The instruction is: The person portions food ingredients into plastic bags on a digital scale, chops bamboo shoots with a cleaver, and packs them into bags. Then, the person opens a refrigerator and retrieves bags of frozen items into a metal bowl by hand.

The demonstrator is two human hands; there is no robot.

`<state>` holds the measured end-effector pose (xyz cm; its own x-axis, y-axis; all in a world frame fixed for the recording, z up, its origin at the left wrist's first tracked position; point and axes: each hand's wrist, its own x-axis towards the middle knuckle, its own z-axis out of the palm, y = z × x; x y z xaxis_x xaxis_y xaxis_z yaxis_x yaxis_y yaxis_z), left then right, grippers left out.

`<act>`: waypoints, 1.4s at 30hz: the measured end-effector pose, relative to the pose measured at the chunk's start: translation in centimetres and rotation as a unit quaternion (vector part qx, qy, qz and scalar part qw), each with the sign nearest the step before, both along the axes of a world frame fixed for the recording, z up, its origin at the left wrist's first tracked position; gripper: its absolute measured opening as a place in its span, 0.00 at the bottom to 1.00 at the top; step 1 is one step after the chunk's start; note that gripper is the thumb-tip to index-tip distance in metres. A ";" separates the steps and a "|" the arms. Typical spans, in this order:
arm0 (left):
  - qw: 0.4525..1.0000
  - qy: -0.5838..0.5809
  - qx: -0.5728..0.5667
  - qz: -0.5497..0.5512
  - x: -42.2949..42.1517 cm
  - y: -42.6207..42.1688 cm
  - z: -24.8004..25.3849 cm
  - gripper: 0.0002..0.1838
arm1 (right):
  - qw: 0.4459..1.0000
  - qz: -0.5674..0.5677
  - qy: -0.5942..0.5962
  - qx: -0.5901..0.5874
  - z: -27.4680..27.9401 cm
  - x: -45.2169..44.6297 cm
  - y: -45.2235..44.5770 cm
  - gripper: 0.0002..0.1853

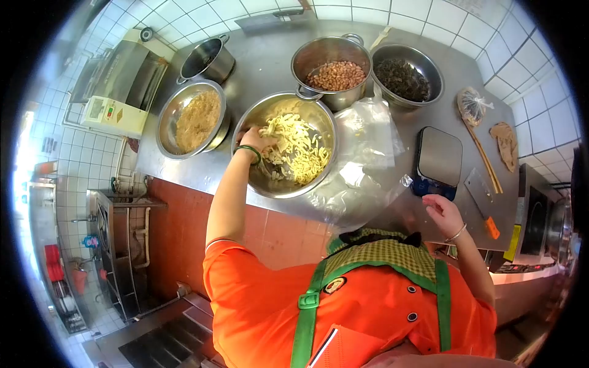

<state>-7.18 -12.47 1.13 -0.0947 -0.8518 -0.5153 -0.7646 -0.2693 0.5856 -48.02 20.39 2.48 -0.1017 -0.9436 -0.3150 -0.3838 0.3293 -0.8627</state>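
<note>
steel bowl: yellow strips right of nearer left hand, heap lengthwise far-to-near; fingers curled, grip unclear. right hand: outside bowl, fingers loosely open, empty.

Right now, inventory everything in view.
Table: one, silver, centre
Front bowl: one, silver, yellow pieces inside
Left bowl: one, silver, tan food inside
Back bowl: one, silver, right, dark food inside
Large pot: one, silver, back centre, brown nuts inside
Small pot: one, silver, back left
Plastic bags: count unclear, clear, table centre
Scale: one, black, right
Knife: one, orange-handled, right
Chopsticks: two, tan, right
Tied bag: one, clear, right
Crumpled item: one, tan, far right
Machine: one, cream, left
Left hand: one, green-bangled, in yellow pieces
Right hand: one, silver-bangled, by scale
</note>
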 end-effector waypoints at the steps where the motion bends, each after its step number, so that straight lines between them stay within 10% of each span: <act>1: 0.985 -0.117 -0.088 -0.087 0.2 -0.1 -1.7 0.36 | 1.000 0.000 0.000 -0.001 0.2 0.0 0.0 0.15; 10: 0.970 -0.234 -0.040 0.043 -8.0 -1.1 -3.0 0.49 | 0.998 0.036 0.036 0.041 0.1 1.0 1.5 0.15; 15: 0.943 -0.291 -0.162 -0.020 -9.5 -0.2 -3.7 0.32 | 0.998 0.014 0.043 0.048 -1.1 1.5 2.4 0.15; 21: 0.924 -0.183 -0.334 -0.044 -5.8 -4.2 -6.8 0.18 | 0.997 0.004 0.045 0.055 -0.8 0.6 3.5 0.15; 23: 0.965 0.040 -0.257 0.021 -4.4 -3.7 -3.0 0.16 | 0.998 -0.032 0.042 0.036 -0.5 0.0 3.4 0.14; 31: 0.907 0.336 -0.191 0.165 -0.2 -5.5 -4.5 0.17 | 0.993 -0.028 0.111 -0.017 0.1 -2.9 3.7 0.13; 35: 0.940 0.228 -0.200 0.157 7.2 -11.8 -8.1 0.16 | 0.985 -0.117 0.125 -0.033 -2.6 -8.5 6.0 0.14; 42: 0.894 0.375 -0.179 0.168 -2.6 -3.4 5.2 0.14 | 0.948 -0.201 0.248 0.004 -3.9 -15.9 10.2 0.15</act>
